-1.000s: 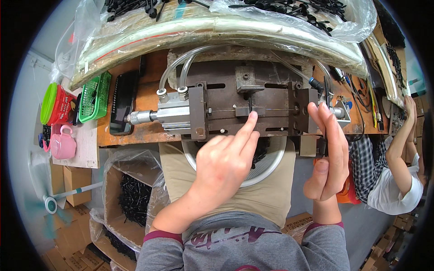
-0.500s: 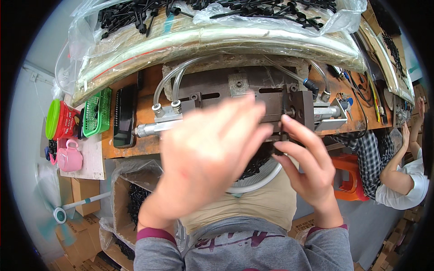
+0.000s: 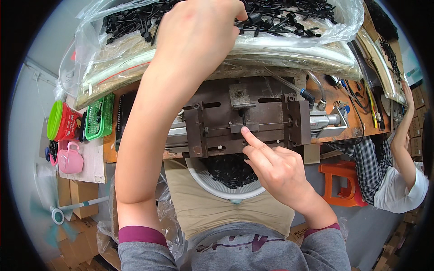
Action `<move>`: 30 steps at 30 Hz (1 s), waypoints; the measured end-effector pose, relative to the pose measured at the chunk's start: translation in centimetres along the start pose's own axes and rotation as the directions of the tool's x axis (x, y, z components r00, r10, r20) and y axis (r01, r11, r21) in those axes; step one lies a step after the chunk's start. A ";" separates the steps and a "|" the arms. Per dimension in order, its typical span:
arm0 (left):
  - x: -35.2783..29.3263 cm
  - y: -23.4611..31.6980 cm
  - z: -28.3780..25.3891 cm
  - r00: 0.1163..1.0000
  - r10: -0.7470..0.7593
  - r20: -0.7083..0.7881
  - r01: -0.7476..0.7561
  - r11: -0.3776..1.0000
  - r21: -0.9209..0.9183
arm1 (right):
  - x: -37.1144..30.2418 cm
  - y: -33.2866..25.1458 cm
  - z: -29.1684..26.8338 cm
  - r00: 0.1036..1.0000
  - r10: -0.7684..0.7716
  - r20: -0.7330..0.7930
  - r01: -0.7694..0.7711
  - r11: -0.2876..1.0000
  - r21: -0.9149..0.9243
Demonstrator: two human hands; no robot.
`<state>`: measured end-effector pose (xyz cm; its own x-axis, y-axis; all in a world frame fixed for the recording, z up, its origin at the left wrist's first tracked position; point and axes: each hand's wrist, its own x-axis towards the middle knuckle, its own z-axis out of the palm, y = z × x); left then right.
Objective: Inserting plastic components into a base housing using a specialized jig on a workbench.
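Observation:
A thin black plastic stem [image 3: 244,120] lies in the small metal block at the middle of the dark metal fixture [image 3: 266,115], its far end beneath a bolted clamp plate [image 3: 239,95]. The outstretched index finger of my right hand [image 3: 278,167] touches the near end of this stem; the other fingers are bent, with nothing seen in them. My left hand [image 3: 199,36] reaches over a heap of black stemmed plastic parts [image 3: 280,18] on the raised, plastic-lined surface. Its fingers curl down and are largely hidden, so any part in them is out of sight.
Between my legs and the bench is a white basket [image 3: 199,180] of black pieces. Air cylinders with clear hoses flank the fixture, the right one [image 3: 321,121] showing best. Left stand a green basket [image 3: 99,117] and pink mug [image 3: 71,158]. Another person [image 3: 402,189] works at right.
My left hand has gone from above the fixture up to the heap of parts. My right hand has shifted left from the fixture's right block, its index finger now on the stem at the centre.

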<state>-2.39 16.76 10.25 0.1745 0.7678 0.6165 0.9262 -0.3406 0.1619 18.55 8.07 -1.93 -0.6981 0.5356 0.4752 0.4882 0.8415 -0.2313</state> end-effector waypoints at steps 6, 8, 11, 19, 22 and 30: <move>-4.4 1.2 -4.0 0.965 0.085 -0.250 -0.128 0.978 -0.163 | 1.7 0.3 -3.1 0.993 -0.003 0.119 -0.014 0.990 0.137; -6.7 1.4 -4.3 0.968 0.106 -0.229 -0.141 0.980 -0.141 | 3.8 1.1 -5.1 0.999 0.004 0.033 -0.010 0.980 0.199; -9.8 3.1 -3.1 0.991 0.055 -0.118 -0.094 0.930 -0.355 | 7.8 3.3 -8.0 0.973 0.064 -0.224 -0.031 0.989 0.145; -15.7 6.7 -0.4 0.998 -0.036 0.057 0.054 0.936 -0.348 | 19.7 8.2 -9.6 0.979 -0.014 0.203 0.097 0.907 -0.409; -17.3 7.4 1.4 0.994 -0.064 0.090 0.088 0.953 -0.289 | 22.2 11.1 -7.2 0.926 -0.002 0.376 0.162 0.905 -0.392; -18.2 7.8 3.8 0.995 -0.048 0.092 0.063 0.984 -0.167 | 22.6 10.3 -6.6 0.921 0.011 0.389 0.202 0.841 -0.502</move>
<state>2.94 2.21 -2.61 0.1597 0.8298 0.5346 0.8667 -0.3772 0.3265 11.28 28.39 12.00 -0.8414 0.5302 0.1044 0.5324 0.7804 0.3279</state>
